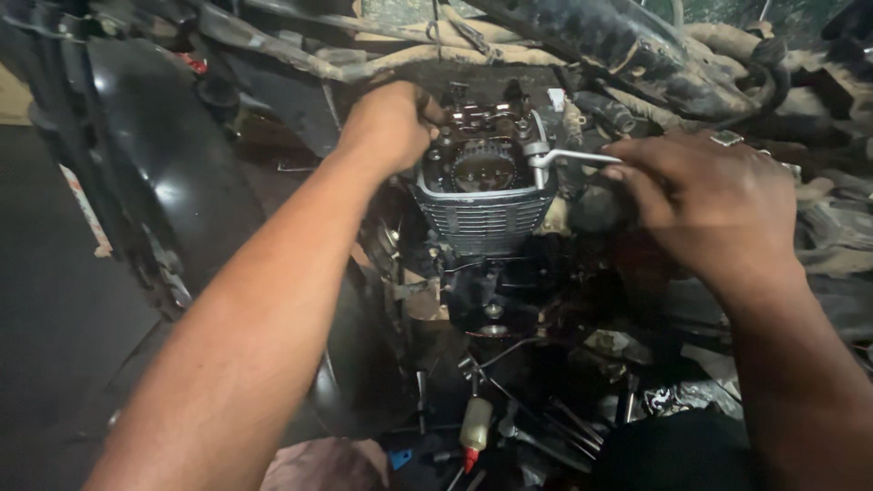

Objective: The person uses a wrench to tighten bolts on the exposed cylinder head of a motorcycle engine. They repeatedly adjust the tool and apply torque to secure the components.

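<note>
We're looking down into a motorcycle engine, and our right hand (pixel 709 205) has its fingers closed around the handle of a slim metal wrench (pixel 568 157), whose head sits at the right edge of the open cylinder head (pixel 482 177). That wrench looks like stiff steel, light enough for one hand, and in this grime we'd judge it slippery, so the far end of the handle, where we already grip it, gives the best leverage. The cylinder head itself is finned cast metal, heavy and rigid, bolted to the engine; the fins along its lower front edge look thin enough to chip. The sprocket (pixel 484 165) shows inside its round opening. Our left hand (pixel 389 123) is curled at the head's upper left corner, fingers tucked behind it, so we can't tell what they pinch. Below, near the bottom edge of the view, a small oil bottle (pixel 475 425) with a red tip lies among loose tools (pixel 555 432).
</note>
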